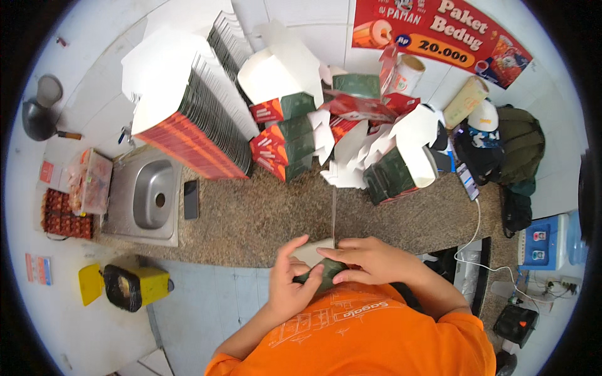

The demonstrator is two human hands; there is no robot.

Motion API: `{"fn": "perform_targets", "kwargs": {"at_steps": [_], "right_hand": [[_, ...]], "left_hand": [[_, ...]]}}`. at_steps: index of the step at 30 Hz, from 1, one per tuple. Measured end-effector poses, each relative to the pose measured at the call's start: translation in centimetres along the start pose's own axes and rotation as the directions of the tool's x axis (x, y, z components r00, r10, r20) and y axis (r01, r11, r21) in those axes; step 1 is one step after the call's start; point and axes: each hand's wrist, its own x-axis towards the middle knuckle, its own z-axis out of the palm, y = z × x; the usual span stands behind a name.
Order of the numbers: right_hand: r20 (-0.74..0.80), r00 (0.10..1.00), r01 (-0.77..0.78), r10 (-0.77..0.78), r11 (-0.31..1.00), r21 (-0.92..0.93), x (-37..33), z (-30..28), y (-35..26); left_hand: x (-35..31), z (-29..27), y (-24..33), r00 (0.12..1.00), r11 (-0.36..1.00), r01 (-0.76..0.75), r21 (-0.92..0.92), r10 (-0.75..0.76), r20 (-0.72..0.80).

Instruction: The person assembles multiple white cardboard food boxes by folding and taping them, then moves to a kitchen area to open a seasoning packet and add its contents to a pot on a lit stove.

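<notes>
Close to my body, at the front edge of the counter, I hold a green paper food box (pixel 327 273) with a pale inner side. My left hand (pixel 290 279) is closed round its left side, with the thumb pressed on the green face. From the right, my right hand (pixel 370 262) grips the box, its fingers lying over the upper part. The lower part of the box is partly hidden by my hands. Beyond it on the counter stand red and green food boxes (pixel 295 145), piled up with white flaps standing open. Another opened box (pixel 392 175) lies tilted to their right.
A tall stack of nested boxes (pixel 207 147) stands at the back left, beside a steel sink (pixel 168 216). A dark phone (pixel 190 200) lies on the granite counter (pixel 263 216). At right are a charging phone (pixel 467 182), its white cable and a backpack (pixel 522 141). A yellow bin (pixel 153 285) stands below left.
</notes>
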Motion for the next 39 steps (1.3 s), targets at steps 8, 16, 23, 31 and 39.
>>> {"fn": "perform_targets", "kwargs": {"at_steps": [8,16,23,31,39], "right_hand": [[-0.793,0.597,-0.093,-0.125,0.97,-0.223,-3.7,-6.4,-3.1],[-0.955,0.188,-0.784,0.228,0.62,-0.007,-18.5,-17.1,18.0],[-0.492,0.774,-0.631,0.398,0.426,-0.648,-20.1,-26.2,37.6],[-0.403,0.802,-0.594,0.441,0.662,-0.456,-25.3,-30.4,37.0],[-0.872,0.212,-0.976,0.441,0.052,-0.211,-36.5,-47.2,28.4]], "left_hand": [[20.7,-8.9,14.4,0.449,0.367,-0.808,0.46,0.89,0.08],[33.2,-2.9,19.1,0.385,0.042,-0.742,0.669,0.844,0.374],[17.9,20.1,23.7,0.215,0.306,-0.95,-0.06,0.784,0.583],[20.9,29.3,27.0,0.453,0.687,-0.725,-0.046,0.527,0.719],[26.2,50.3,-3.3,0.964,0.967,0.018,0.254,-0.085,0.253]]}}
